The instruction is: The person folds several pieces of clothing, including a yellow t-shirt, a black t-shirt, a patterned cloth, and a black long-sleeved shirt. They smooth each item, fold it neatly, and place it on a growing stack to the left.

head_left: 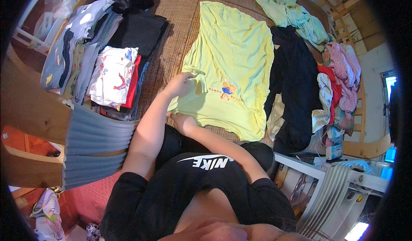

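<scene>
A yellow-green T-shirt (231,47) lies spread on a brown woven mat, with a small cartoon bear print near its lower part. My left hand (180,84) is closed on the shirt's left edge, where the cloth bunches up around a sleeve or fold. Just below it, my right hand (183,123) reaches across to the lower left corner of the shirt, its fingers closed on the hem. The fingertips of both hands are partly hidden by cloth and by the hands themselves.
Stacks of folded clothes stand on the left, including a white printed top (112,75) and black garments (137,30). Black trousers (292,73) lie right of the shirt. A pale green cloth (287,9) and a pink heap (343,69) sit along the wooden rail. The woven mat (182,22) shows between.
</scene>
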A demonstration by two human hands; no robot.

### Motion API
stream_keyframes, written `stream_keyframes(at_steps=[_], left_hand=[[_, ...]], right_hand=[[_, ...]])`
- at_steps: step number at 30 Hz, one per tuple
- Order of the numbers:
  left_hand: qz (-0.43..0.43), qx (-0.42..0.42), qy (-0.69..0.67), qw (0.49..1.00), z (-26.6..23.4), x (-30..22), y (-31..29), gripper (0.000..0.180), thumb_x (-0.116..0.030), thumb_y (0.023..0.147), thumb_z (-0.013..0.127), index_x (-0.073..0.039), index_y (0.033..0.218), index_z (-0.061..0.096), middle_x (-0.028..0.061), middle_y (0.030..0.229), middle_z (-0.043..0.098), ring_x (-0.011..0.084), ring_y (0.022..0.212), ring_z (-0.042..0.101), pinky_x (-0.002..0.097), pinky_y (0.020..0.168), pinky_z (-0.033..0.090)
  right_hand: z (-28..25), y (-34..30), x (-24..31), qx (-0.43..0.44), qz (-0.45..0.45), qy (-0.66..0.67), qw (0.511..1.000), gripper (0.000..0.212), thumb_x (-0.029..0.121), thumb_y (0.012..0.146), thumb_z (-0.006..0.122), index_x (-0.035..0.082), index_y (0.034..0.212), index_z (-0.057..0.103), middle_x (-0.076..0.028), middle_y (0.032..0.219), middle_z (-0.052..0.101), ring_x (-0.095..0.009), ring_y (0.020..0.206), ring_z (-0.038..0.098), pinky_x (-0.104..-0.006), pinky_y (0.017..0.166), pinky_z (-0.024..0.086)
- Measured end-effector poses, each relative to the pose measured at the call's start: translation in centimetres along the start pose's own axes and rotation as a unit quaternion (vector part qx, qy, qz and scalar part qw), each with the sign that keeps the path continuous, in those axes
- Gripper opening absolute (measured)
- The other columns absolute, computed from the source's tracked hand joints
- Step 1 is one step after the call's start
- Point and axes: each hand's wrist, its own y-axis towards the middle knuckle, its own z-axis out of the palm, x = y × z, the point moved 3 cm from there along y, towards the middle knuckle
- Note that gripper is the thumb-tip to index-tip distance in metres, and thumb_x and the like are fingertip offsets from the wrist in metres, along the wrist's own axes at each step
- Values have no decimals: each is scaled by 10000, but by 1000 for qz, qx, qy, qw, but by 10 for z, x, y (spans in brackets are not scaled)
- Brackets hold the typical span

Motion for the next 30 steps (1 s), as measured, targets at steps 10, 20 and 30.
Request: stream_keyframes(at_steps=[10, 20, 30], left_hand=[[58, -26, 237, 969, -4, 14, -8, 411, -160, 727, 618, -170, 1134, 562, 130, 1306, 377, 306, 1165, 406, 371, 971, 349], [99, -33, 224, 969, 13, 21, 8, 404, -174, 743, 617, -97, 1134, 553, 162, 1267, 416, 328, 1148, 419, 372, 964, 354], [91, -26, 202, 975, 7, 16, 0, 393, -157, 758, 604, -65, 1135, 543, 174, 1262, 413, 327, 1135, 432, 362, 962, 359]], right_hand=[[-84, -31, -66, -4, 21, 159, 987, 189, 139, 752, 506, 50, 884, 608, -182, 846, 604, -342, 802, 581, -427, 727, 455], [-170, -173, -201, -110, 476, -74, 869, 389, 255, 781, 602, 64, 1103, 497, -171, 1185, 442, -330, 1059, 464, -420, 841, 419], [-147, -213, -267, -154, 552, -98, 813, 491, 215, 891, 405, 241, 1358, 256, -62, 1447, 121, -239, 1311, 196, -437, 1033, 248]])
